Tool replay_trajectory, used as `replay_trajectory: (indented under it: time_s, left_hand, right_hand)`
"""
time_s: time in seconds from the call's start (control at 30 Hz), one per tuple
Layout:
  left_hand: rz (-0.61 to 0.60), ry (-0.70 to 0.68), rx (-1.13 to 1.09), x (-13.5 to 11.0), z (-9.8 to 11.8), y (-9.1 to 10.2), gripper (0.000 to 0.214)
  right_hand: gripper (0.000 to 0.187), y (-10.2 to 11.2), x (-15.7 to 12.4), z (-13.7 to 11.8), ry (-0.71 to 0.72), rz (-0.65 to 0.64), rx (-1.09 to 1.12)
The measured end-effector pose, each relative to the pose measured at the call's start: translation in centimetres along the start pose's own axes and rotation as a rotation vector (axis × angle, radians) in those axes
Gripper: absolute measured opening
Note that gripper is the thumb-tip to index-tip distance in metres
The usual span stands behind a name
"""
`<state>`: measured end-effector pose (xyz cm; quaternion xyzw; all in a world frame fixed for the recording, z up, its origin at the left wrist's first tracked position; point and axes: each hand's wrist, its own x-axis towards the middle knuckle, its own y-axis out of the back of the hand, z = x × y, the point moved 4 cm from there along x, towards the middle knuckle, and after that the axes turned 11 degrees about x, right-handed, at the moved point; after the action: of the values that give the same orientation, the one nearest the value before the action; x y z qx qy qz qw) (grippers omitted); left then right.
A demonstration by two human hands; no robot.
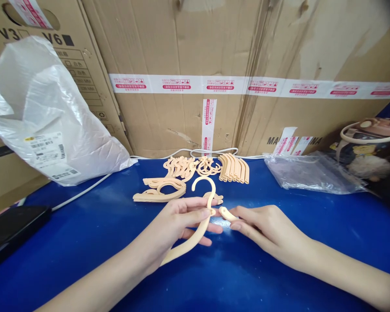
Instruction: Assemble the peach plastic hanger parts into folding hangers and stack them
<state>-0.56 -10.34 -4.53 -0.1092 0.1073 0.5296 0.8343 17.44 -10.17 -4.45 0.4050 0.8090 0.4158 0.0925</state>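
Cardboard boxes [169,39] wall off the back of a blue table [247,277]. At the left are a white plastic bag [48,117] and a black device [13,236] with a white cable [81,193]; at the right lie a clear plastic bag [312,173] and a dark item with a pale handle [377,125]. Mid-table, beyond the hands, sit cream pieces: two heaps of hook-like parts [180,167], one row of curved bars [234,169] and one folded stack [156,197]; they overlap too much to count. The left hand's fingers partly hide a few more. Two bare hands work in front. The left hand [182,219] pinches one hook [213,188] where it meets one curved arm [182,248], its lower fingers spread. The right hand [269,227] pinches one short curved piece [228,214] between thumb and fingers, just beside that joint, not touching it.
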Motion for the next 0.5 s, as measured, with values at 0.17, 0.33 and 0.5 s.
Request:
replay_trajectory:
  time_s: [0.17,0.33,0.5]
  left_hand:
    - [-0.054,0.053,-0.036,-0.5,0.0,-0.9,0.024]
    - [-0.089,0.064,-0.032,-0.2,-0.5,-0.9,0.027]
    - [-0.097,0.060,-0.065,0.1,-1.2,-0.6,0.031]
  right_hand:
    - [0.030,-0.3,-0.1,-0.5,0.144,-0.025,-0.086]
    - [0.030,-0.4,-0.4,-0.9,0.229,0.013,-0.212]
    - [0.032,-0.5,-0.5,-0.8,0.196,0.062,-0.198]
